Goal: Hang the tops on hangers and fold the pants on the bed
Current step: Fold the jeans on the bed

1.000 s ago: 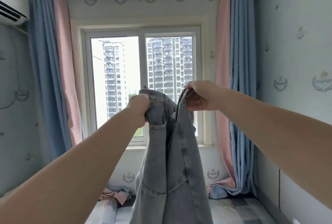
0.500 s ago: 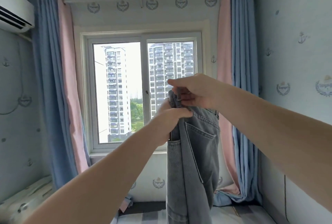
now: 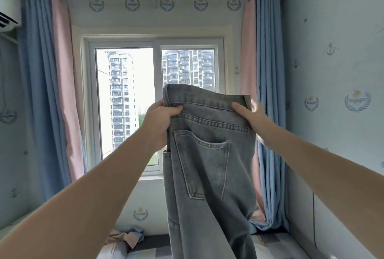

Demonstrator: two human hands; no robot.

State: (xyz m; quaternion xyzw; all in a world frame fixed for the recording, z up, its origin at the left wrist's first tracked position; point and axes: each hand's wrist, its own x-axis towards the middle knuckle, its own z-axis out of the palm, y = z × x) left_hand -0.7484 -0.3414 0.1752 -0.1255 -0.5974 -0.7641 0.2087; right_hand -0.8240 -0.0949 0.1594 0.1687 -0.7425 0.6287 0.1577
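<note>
A: Start with the hands – what are they doing?
B: The left hand [image 3: 161, 122] grips the left end of the waistband [image 3: 205, 97], fingers curled over its near face. The right hand [image 3: 252, 113] pinches the right end, with the thumb on the near face and the fingers behind the cloth, blurred.
A: So the jeans are off the bed?
B: Yes, the jeans [image 3: 209, 175] hang in the air between both hands, in front of the window [image 3: 157, 102]. The waistband is on top, running left to right and dipping a little toward the right. The long axis runs straight down, and the legs leave the bottom edge of the view. A back pocket [image 3: 202, 163] faces the camera, and a second layer of denim shows at the left edge under the left hand.
A: Any label or writing?
B: Only on the wall – pale blue paper with crests [image 3: 357, 100] that carry a word too small to read, and little anchors [image 3: 330, 48].
A: And the room?
B: Blue and pink curtains [image 3: 47, 92] hang either side of the window, with tower blocks [image 3: 119, 100] outside. An air conditioner [image 3: 8, 11] sits high on the left wall. The bed [image 3: 276, 246], in a checked cover, lies below the jeans, and a heap of pink and blue cloth [image 3: 126, 237] rests near its far end, under the window
</note>
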